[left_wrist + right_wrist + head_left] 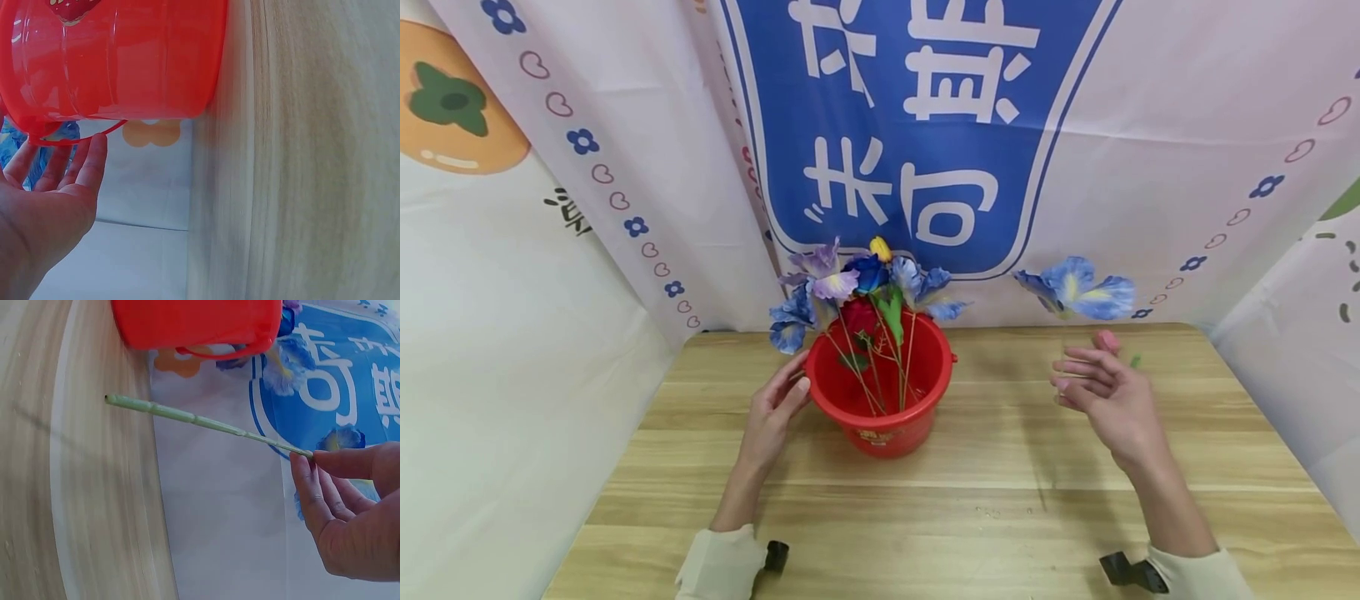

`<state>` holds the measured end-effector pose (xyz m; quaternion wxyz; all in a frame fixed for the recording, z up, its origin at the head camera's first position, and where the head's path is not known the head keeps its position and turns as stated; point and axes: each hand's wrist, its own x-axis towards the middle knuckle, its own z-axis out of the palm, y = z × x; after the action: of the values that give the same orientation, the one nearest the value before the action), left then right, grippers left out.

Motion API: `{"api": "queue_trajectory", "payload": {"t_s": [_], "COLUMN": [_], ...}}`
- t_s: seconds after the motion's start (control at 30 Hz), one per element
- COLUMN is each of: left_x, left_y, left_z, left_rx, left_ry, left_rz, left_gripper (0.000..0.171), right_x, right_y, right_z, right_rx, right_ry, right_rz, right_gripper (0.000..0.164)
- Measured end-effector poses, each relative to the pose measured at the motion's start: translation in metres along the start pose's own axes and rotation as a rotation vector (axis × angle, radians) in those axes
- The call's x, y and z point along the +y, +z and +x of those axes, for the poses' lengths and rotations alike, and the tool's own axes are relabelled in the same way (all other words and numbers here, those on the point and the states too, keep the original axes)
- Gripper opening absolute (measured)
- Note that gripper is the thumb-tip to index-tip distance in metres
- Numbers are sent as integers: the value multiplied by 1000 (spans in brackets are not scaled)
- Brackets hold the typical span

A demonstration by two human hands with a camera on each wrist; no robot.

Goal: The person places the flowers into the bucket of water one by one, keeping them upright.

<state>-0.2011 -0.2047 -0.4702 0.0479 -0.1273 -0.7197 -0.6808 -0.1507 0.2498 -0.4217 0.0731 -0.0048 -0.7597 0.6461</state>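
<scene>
My right hand (1112, 408) pinches the stem of a blue iris (1086, 287) between thumb and fingers, to the right of the red bucket (887, 437). In the right wrist view the green stem (187, 417) reaches past the fingertips, its cut end clear of the table. My left hand (775, 408) rests against the bucket's left side at the rim, fingers extended beside its thin red handle (115, 127). Inside the upright bucket stand a purple iris (823, 271), blue irises (792, 321), a blue rose (867, 272), a red rose (859, 321) and a yellow tulip (880, 248).
A small pink bud (1107, 340) with a bit of green shows behind my right hand, mostly hidden. The wooden table (985, 550) ends at a printed cloth (1150, 125) at the back. Tiny clear drops or bits (988, 511) lie near the front.
</scene>
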Motion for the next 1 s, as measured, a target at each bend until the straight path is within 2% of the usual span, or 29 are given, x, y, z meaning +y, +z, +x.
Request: {"api": "queue_trajectory", "payload": {"t_s": [0.47, 1.0], "left_x": [0, 1], "left_y": [1, 2], "left_z": [0, 0], "left_rx": [4, 12], "left_ry": [5, -4], "left_rz": [-11, -19], "left_gripper": [50, 50], "right_x": [-17, -53], "right_y": [26, 59], "right_z": [-2, 10], "right_rx": [-17, -52], "right_ry": [-34, -64], "right_rz": [11, 43], "right_gripper": [50, 46]}}
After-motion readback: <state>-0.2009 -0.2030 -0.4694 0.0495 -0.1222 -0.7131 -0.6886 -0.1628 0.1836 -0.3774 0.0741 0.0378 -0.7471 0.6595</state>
